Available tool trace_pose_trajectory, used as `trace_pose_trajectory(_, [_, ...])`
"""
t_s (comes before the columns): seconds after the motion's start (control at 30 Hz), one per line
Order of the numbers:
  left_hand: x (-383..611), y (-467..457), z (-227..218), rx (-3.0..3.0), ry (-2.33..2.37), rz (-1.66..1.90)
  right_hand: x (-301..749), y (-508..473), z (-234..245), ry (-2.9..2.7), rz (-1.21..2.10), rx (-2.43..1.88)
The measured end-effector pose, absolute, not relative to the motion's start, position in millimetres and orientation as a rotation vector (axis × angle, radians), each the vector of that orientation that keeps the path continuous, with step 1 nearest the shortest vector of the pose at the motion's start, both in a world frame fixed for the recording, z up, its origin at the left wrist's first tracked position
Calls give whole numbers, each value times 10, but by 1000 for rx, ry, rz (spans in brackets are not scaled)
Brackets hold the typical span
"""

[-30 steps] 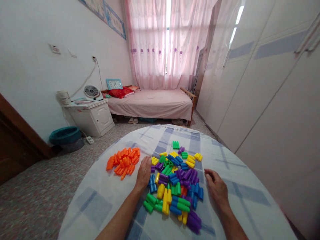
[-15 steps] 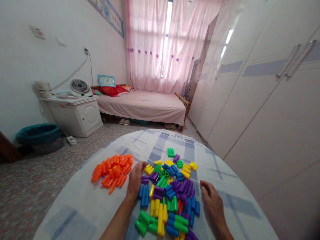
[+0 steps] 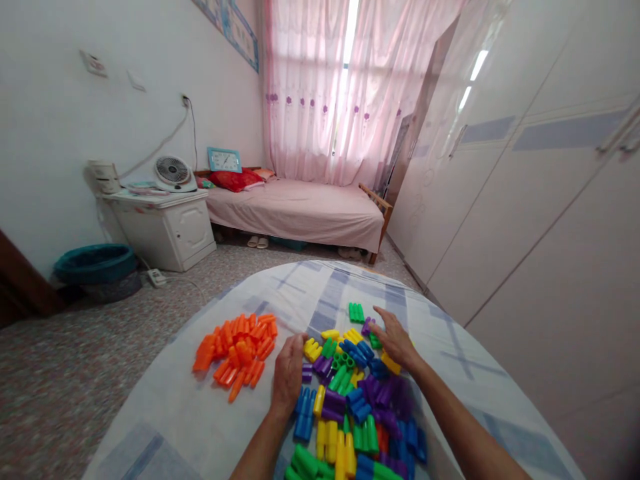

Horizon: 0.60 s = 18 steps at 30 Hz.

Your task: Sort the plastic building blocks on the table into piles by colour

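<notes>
A mixed heap of plastic blocks [image 3: 350, 400], blue, green, yellow and purple, lies on a round table [image 3: 210, 413] with a white and blue checked cloth. A separate pile of orange blocks [image 3: 237, 347] sits to its left. My left hand [image 3: 289, 375] rests flat on the left edge of the mixed heap, fingers together and stretched out. My right hand [image 3: 395, 339] reaches over the far side of the heap, fingers spread above green, purple and yellow blocks, touching them. A lone green block [image 3: 356, 312] lies just beyond it.
Behind the table stands a bed [image 3: 300, 213] under pink curtains, a white cabinet [image 3: 160, 227] with a fan [image 3: 173, 172] at the left, a teal basin [image 3: 95, 263] on the floor, and a white wardrobe [image 3: 525, 200] along the right.
My right hand has moved from the right edge of the heap forward and left across it to the far side. My left hand has stayed at the heap's left edge.
</notes>
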<state>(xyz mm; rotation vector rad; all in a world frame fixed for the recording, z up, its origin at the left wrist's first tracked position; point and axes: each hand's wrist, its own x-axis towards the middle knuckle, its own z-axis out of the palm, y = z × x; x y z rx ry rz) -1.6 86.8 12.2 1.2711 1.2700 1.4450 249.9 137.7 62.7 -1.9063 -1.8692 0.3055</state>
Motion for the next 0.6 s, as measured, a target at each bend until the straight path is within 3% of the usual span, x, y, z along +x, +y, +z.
trace_pose_trajectory(0.23, [-4, 853, 112, 1333, 1293, 1456, 2196, 1908, 352, -1901, 352, -2013])
trace_pose_trajectory(0.43, [-2, 860, 106, 1348, 1305, 1456, 2048, 1805, 334, -1974, 305, -1903])
trace_pose_trajectory(0.6, [3, 863, 123, 1348, 1305, 1459, 2053, 1610, 439, -2025, 448, -1726])
